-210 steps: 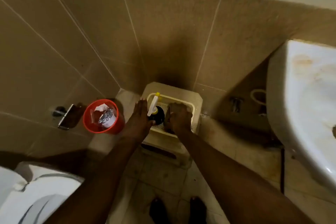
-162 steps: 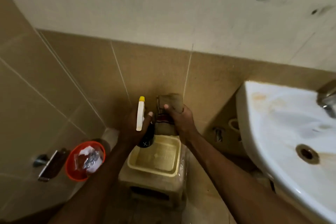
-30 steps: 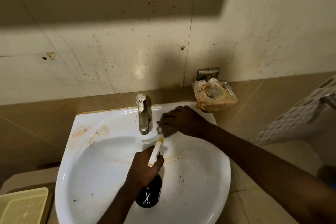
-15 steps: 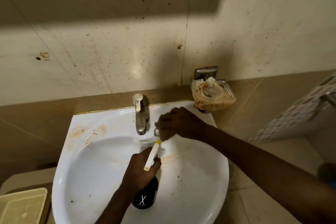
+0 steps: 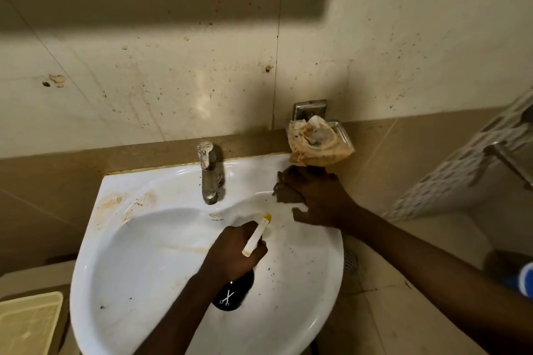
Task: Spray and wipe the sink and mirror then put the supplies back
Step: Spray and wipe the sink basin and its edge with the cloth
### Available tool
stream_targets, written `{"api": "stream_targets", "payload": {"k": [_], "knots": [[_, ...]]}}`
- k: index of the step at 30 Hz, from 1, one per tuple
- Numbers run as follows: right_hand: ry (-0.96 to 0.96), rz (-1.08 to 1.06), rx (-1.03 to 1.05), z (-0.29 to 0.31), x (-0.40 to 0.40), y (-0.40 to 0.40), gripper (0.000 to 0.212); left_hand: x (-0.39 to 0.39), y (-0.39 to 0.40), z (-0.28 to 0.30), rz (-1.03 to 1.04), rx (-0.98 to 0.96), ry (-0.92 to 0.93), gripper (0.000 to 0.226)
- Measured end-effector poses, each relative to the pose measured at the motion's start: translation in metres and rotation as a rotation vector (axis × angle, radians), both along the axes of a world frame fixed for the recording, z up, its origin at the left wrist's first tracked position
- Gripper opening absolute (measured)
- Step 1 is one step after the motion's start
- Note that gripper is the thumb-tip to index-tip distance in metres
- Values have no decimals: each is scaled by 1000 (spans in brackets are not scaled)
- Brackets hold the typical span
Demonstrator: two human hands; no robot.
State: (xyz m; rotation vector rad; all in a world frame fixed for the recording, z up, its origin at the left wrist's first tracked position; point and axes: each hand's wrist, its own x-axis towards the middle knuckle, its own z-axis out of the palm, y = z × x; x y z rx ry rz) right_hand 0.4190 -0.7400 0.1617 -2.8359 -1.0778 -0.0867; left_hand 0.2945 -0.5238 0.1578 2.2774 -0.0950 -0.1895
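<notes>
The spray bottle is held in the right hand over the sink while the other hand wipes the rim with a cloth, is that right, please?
Not quite: the head view shows the left hand holding the spray bottle over the sink; the right hand wipes the rim with the cloth.

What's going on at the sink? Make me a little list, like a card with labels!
place: white sink, stained and speckled
left hand: holds a black spray bottle over the basin
right hand: presses a cloth on the back right rim
tap: no water seen running
soap dish: on the wall, with crumpled wrapping
</notes>
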Motion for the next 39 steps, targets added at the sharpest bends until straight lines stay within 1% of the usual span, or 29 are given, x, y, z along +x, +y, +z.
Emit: {"api": "stream_targets", "payload": {"k": [1, 2, 3, 5, 6, 9, 12, 14, 16, 17, 20, 22, 24, 27, 29, 31, 34, 36, 37, 39], "knots": [[31, -63, -49, -5, -7, -5, 78, -2, 0, -1, 17, 11, 0, 25], [35, -115, -44, -9, -12, -6, 77, -3, 0, -2, 24, 15, 9, 25], [-7, -134, -21, -13, -15, -5, 67, -5, 0, -3, 16, 18, 24, 22], [-113, -131, 82, -15, -6, 1, 41, -7, -1, -5, -20, 34, 42, 14], [-124, -112, 132, -12, 0, 6, 37, -7, -1, -6, -33, 50, 45, 11], [-48, -97, 182, -3, 10, 18, 42, -5, 0, -8, -31, 74, 35, 10], [-14, -80, 110, -9, -6, -5, 45, -3, 2, -7, -6, 87, 38, 15], [-54, -45, 120, -12, -23, -27, 42, -3, 2, -7, 3, 62, 56, 17], [-166, -49, 127, -15, -30, -32, 39, -4, 2, -8, 10, 47, 63, 21], [-206, -45, 92, -16, -26, -25, 40, -5, 2, -8, 10, 54, 59, 20], [-248, -10, 36, -16, -3, 10, 44, -7, 4, -10, 21, 99, 52, 17], [-251, 76, 1, -13, 7, 18, 41, -10, 4, -10, 44, 96, 60, 20], [-253, 233, -44, -9, 6, 4, 42, -11, 6, -10, 57, 116, 56, 23], [-309, 497, -129, -13, -6, -22, 31, -12, 8, -9, 78, 129, 61, 30], [-400, 528, -162, -21, -2, -15, 32, -11, 8, -10, 89, 137, 64, 30], [-443, 525, -126, -28, 8, 12, 35, -13, 8, -11, 105, 142, 63, 29], [-402, 609, -97, -26, 18, 42, 31, -16, 11, -15, 153, 158, 24, 26], [-338, 628, -138, -16, 18, 26, 30, -17, 13, -13, 155, 147, 48, 21], [-309, 613, -161, -10, 16, 10, 31, -17, 13, -12, 143, 132, 68, 22], [-246, 496, -119, 0, 11, -21, 34, -17, 10, -9, 144, 115, 79, 32]]}}
